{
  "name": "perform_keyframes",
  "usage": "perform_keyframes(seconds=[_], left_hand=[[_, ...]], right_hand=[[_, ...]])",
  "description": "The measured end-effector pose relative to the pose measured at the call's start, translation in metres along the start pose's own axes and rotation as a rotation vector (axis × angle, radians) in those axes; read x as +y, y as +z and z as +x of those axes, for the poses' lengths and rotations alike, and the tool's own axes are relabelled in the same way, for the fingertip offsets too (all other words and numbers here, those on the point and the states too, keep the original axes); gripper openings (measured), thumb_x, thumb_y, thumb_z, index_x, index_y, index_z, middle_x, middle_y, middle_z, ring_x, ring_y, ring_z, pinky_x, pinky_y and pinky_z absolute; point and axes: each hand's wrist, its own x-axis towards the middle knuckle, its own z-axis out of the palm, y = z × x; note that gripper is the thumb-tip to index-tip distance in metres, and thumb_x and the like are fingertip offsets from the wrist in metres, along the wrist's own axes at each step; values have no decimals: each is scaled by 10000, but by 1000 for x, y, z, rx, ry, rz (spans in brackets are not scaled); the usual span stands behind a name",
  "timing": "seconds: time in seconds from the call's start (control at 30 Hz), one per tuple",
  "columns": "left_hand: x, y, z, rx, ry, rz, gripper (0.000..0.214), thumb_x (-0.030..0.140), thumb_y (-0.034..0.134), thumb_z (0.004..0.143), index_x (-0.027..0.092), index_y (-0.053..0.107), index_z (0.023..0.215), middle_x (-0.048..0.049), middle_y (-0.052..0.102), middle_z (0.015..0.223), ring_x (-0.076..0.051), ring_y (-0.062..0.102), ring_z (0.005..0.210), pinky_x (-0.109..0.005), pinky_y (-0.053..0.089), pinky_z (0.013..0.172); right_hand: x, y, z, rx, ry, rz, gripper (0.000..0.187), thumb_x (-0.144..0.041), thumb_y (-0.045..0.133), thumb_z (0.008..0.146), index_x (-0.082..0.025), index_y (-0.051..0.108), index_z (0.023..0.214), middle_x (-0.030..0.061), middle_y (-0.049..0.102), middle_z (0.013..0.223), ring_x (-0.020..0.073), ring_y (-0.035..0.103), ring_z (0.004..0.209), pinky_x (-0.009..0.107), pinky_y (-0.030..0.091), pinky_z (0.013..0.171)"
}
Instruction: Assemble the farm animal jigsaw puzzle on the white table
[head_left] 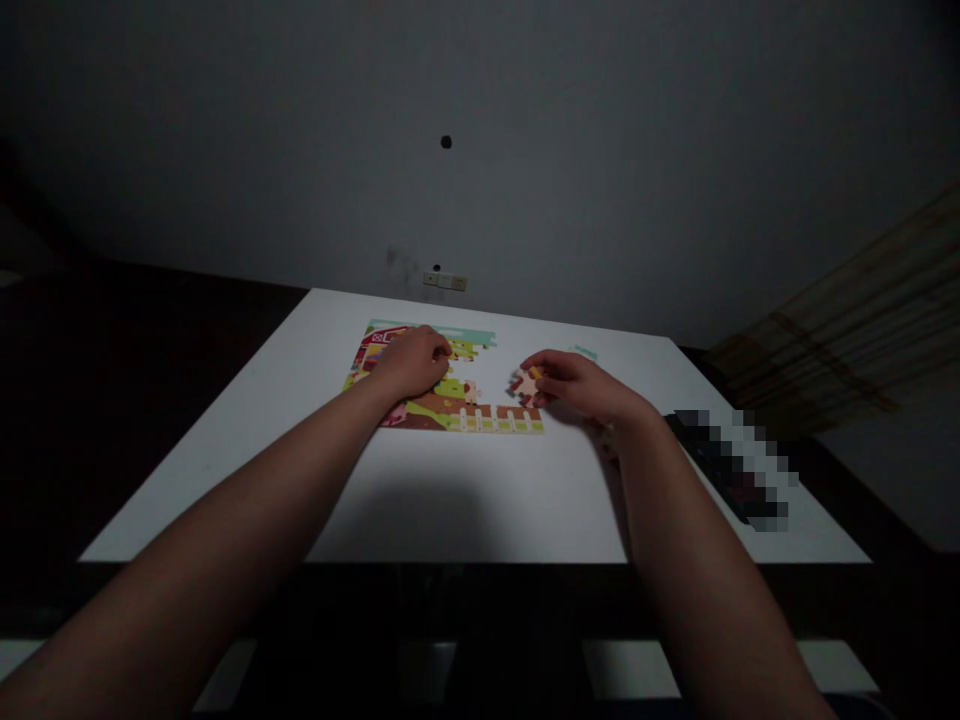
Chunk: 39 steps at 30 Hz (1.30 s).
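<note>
While the left hand (412,362), fingers curled, grip unclear, lies over the puzzle (491,420), perhaps steadying it, the right hand (574,380) pinches a loose piece (526,388) at the puzzle's three o'clock.

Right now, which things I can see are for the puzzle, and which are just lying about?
For the puzzle:
part-built puzzle under the left hand
held piece in the right hand
loose teal piece

Apparently just lying about:
dark blurred object on the table
</note>
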Motion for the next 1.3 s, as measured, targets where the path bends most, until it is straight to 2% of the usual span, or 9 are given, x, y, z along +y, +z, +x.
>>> perform_keyframes(seconds=[0.07, 0.17, 0.23, 0.33, 0.43, 0.63, 0.87, 1.1, 1.3], left_hand=[[-1, 0, 0, -4, 6, 0, 311, 252, 663, 995, 209, 899, 1192, -143, 837, 1302, -341, 779, 1214, -478, 615, 1120], [0, 0, 1, -10, 9, 2, 318, 256, 663, 995, 201, 896, 1205, -146, 834, 1313, -342, 780, 1220, -478, 613, 1125], [0, 0, 0, -8, 5, 4, 325, 260, 661, 996, 198, 896, 1211, -146, 833, 1314, -342, 782, 1219, -472, 615, 1123], [0, -1, 0, -8, -5, 10, 326, 258, 667, 987, 205, 898, 1211, -140, 835, 1310, -338, 782, 1208, -468, 616, 1118], [1, -1, 0, -7, -6, 10, 318, 246, 677, 980, 212, 899, 1206, -135, 837, 1305, -327, 778, 1209, -462, 612, 1124], [4, -3, -2, -4, -14, 15, 307, 232, 683, 986, 201, 900, 1200, -138, 834, 1300, -334, 780, 1214, -456, 610, 1120], [4, -3, -2, -8, -2, 21, 319, 248, 667, 1003, 182, 895, 1216, -149, 831, 1305, -345, 782, 1208, -478, 618, 1104], [4, -1, -2, 3, -11, 30, 317, 230, 671, 986, 203, 899, 1204, -130, 837, 1289, -331, 780, 1202, -452, 613, 1105], [7, -4, -3, 1, -14, 33, 300, 251, 684, 994, 213, 897, 1203, -138, 833, 1287, -328, 779, 1192, -455, 614, 1097]], right_hand=[[-4, 8, 2, -51, -41, -62, 293, -215, 681, 1002, -263, 823, 1255, 107, 872, 1272, 282, 838, 1107, 450, 693, 1027], [-4, 11, 4, -19, -114, -119, 336, -227, 692, 998, -268, 841, 1297, 103, 864, 1341, 292, 818, 1189, 490, 649, 1135], [-3, 9, 5, 5, -133, -134, 353, -230, 696, 992, -252, 838, 1314, 110, 862, 1345, 292, 816, 1182, 502, 637, 1148], [1, 8, 8, 31, -142, -116, 348, -237, 737, 962, -239, 842, 1294, 107, 871, 1279, 283, 817, 1113, 484, 652, 1090], [4, 10, 12, 68, -140, -55, 298, -292, 833, 904, -249, 864, 1197, 98, 871, 1121, 276, 806, 987, 446, 668, 951], [11, 19, 20, 64, -116, 66, 282, -405, 929, 804, -235, 823, 1002, 67, 807, 888, 231, 738, 821, 385, 614, 770], [9, 33, 21, 34, -132, -45, 258, -435, 818, 912, -222, 826, 1057, 29, 751, 829, 179, 633, 687, 322, 474, 620], [-17, 42, 13, 92, -107, -398, 114, -278, 772, 922, -219, 841, 991, 39, 782, 797, 201, 666, 699, 343, 448, 655], [-18, 47, 13, 57, -196, -462, 159, -316, 758, 987, -206, 852, 1054, 39, 794, 823, 207, 676, 716, 348, 462, 699]])
